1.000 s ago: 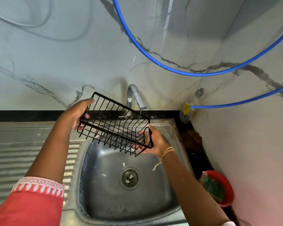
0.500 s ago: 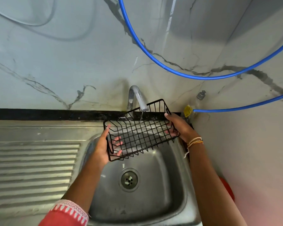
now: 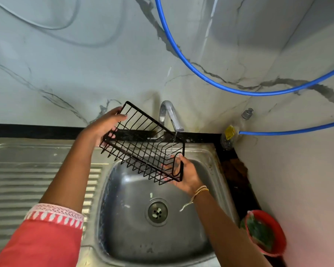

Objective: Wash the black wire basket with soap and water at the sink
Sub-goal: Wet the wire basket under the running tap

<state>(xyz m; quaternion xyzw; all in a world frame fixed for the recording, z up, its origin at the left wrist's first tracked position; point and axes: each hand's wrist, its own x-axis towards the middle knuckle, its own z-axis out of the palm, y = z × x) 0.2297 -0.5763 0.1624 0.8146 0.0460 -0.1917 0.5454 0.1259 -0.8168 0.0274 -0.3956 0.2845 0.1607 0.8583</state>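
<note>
I hold the black wire basket [image 3: 143,145] tilted above the steel sink [image 3: 210,162], its left end raised and its right end low. My left hand [image 3: 102,126] grips the raised left end. At the lower right end, my right hand [image 3: 183,174] holds the basket from below, fingers curled round the wire frame. A thin stream of water falls from the chrome tap [image 3: 170,116] onto the basket's right end, close to my right fingers.
A ribbed steel draining board [image 3: 17,180] lies left of the basin. A red bowl [image 3: 266,234] holding a green scrubber sits on the black counter at the lower right. Blue hoses [image 3: 210,79] loop along the marble wall above. The drain [image 3: 157,211] is uncovered.
The basket has swung from tilting up to the right to tilting up to the left. My left hand rose towards the wall; my right hand dropped down under the tap stream.
</note>
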